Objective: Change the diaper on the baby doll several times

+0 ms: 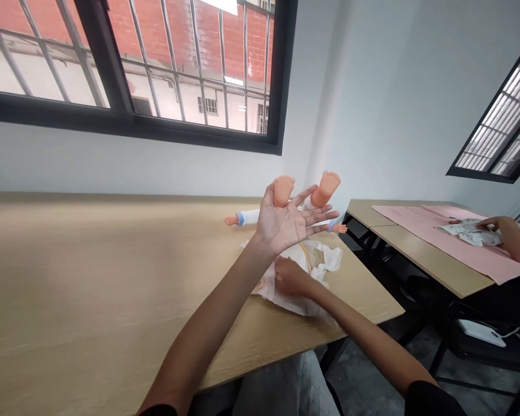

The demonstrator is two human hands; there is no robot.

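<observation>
A doll lies on the wooden table, its two feet (328, 186) raised and its sleeved arms (248, 217) spread to the sides. My left hand (281, 224) is palm up with fingers spread, just behind the doll's feet from my view; one foot shows by its thumb, the other beyond its fingertips. Below it, my right hand (291, 276) is closed at a white diaper (297, 303) under the doll. What its fingers hold is hidden. The diaper's crumpled tabs (329, 259) stick out on the right.
The wooden table (91, 277) reaches left along the wall under a barred window. At the right, another table bears a pink cloth (424, 231), where a person's hand touches patterned fabric (472, 231). A white device (481, 332) lies on a dark chair.
</observation>
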